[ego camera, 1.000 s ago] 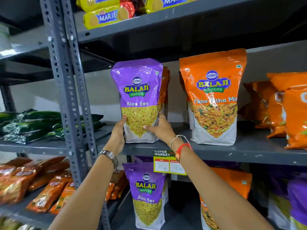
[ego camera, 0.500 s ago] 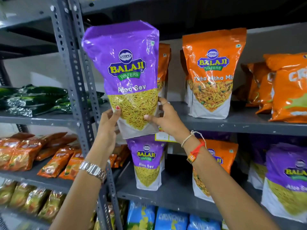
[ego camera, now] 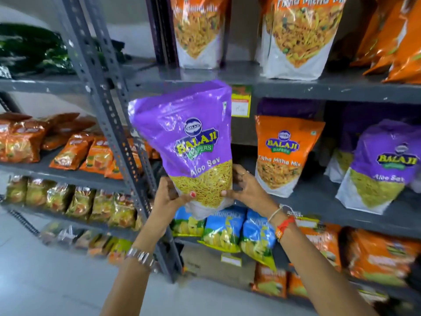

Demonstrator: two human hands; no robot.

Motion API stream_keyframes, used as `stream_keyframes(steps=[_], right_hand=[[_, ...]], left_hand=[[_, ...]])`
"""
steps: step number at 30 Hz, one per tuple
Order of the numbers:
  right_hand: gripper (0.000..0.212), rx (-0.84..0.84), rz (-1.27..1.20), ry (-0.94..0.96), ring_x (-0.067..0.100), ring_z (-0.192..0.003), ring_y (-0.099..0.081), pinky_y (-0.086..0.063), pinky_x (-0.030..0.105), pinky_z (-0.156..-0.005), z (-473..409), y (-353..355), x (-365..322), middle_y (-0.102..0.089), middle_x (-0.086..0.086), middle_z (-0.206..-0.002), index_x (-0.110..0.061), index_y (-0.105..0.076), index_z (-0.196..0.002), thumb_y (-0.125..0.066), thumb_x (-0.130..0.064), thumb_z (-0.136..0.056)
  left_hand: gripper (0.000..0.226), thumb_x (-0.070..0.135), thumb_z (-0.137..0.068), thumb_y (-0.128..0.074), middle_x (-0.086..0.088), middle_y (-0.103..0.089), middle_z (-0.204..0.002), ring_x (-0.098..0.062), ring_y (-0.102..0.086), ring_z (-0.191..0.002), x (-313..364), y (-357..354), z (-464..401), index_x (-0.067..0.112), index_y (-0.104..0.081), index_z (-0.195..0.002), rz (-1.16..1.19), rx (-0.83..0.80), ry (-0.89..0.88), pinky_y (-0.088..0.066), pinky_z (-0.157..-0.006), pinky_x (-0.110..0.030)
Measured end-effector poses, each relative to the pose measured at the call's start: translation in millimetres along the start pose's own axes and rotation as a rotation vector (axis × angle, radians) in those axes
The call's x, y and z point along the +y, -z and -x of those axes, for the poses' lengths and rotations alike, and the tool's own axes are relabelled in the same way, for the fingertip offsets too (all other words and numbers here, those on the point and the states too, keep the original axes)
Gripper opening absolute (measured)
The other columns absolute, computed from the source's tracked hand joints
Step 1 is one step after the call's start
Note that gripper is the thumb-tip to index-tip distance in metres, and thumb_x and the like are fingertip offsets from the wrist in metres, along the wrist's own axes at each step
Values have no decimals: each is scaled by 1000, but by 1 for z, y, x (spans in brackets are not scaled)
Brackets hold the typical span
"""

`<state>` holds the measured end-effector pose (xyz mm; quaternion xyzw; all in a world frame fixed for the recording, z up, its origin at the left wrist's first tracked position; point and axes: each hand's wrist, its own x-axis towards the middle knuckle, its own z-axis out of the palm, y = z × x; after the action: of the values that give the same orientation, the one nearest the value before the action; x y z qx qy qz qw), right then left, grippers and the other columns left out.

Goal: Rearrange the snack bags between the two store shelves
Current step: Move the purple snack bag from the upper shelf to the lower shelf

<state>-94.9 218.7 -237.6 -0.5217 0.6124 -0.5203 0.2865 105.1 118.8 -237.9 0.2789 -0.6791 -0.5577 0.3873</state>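
Observation:
A purple Aloo Sev bag [ego camera: 189, 142] is held upright in front of the lower shelf [ego camera: 319, 215]. My left hand [ego camera: 169, 197] grips its bottom left corner and my right hand [ego camera: 245, 190] grips its bottom right side. On the lower shelf stand an orange Tikha Mitha Mix bag [ego camera: 282, 153] and another purple Aloo Sev bag [ego camera: 382, 169]. The upper shelf [ego camera: 250, 76] carries two orange Tikha Mitha Mix bags [ego camera: 298, 37]. The held bag hides whatever stands behind it.
A grey perforated upright [ego camera: 107, 115] stands just left of the held bag. A second rack to the left holds green packets [ego camera: 27, 49] and small orange packets [ego camera: 75, 151]. Blue chip bags [ego camera: 225, 229] sit below. A price tag [ego camera: 241, 101] hangs on the upper shelf edge.
Both hands lifted the purple Aloo Sev bag off the upper shelf and brought it down in front of the lower shelf. The view has tilted downward.

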Motion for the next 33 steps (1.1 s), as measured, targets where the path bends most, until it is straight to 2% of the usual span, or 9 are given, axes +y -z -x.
stream_keyframes(steps=[4,8,12,18,20,23,28,30,33], right_hand=[[65,-22,-10,-55,-13,-105,-58,-47,8,-89,4,4,47,-57,8,-124,-19,-42,-128,-73,3,-75],[63,1,-22,-95,-14,-106,-57,-45,10,-96,-6,16,76,-57,6,-125,-23,-45,-124,-74,-15,-69],[62,27,18,-125,-11,-110,-54,-43,16,-101,-34,31,94,-52,8,-128,-13,-40,-130,-69,5,-79],[70,116,52,-127,15,-132,-34,-28,33,-112,-74,44,116,-42,3,-138,-7,-27,-144,-59,11,-84],[70,131,76,-130,17,-131,-37,-31,32,-111,-84,46,122,-44,5,-137,-8,-28,-144,-58,13,-83],[72,175,72,-133,21,-131,-41,-35,41,-113,-90,44,133,-48,10,-140,-12,-28,-145,-58,10,-83],[72,297,50,-142,18,-127,-47,-45,29,-107,-86,35,140,-52,8,-138,-15,-28,-146,-61,3,-85],[68,345,-3,-141,9,-125,-44,-44,6,-94,-75,33,134,-49,3,-138,-12,-33,-144,-62,4,-85],[50,697,42,-48,7,-114,-54,-50,15,-90,-47,38,127,-59,14,-129,-7,-51,-128,-65,3,-82]], left_hand=[[36,-2,-73,-68,-4,-60,-95,-5,-63,-81,-40,-16,2,18,-46,-92,-19,-1,100,-54,-73,-26],[40,-10,-72,-66,2,-54,-87,-3,-58,-73,-55,-44,-14,15,-41,-91,-47,32,137,-50,-60,-13],[46,-11,-71,-66,6,-43,-81,-5,-47,-72,-65,-68,-43,8,-32,-95,-75,36,161,-45,-52,-7],[46,-5,-73,-68,-13,-45,-82,-36,-47,-86,-87,-92,-93,9,-32,-97,-103,70,190,-50,-66,-21],[42,-3,-75,-66,-35,-46,-100,-52,-46,-100,-94,-98,-100,7,-34,-100,-113,59,207,-50,-82,-45],[49,5,-73,-69,-27,-45,-123,-43,-47,-115,-106,-101,-108,11,-37,-110,-108,58,207,-41,-98,-61],[61,5,-79,-65,-11,-42,-133,-30,-42,-125,-105,-110,-110,7,-31,-129,-95,77,205,-36,-108,-53],[67,6,-79,-65,-7,-36,-139,-19,-36,-126,-102,-117,-98,9,-28,-135,-73,143,160,-34,-111,-35],[60,12,-79,-66,-3,-37,-130,-11,-35,-120,-91,-137,-73,11,-35,-131,-185,443,-11,-32,-98,-7]])
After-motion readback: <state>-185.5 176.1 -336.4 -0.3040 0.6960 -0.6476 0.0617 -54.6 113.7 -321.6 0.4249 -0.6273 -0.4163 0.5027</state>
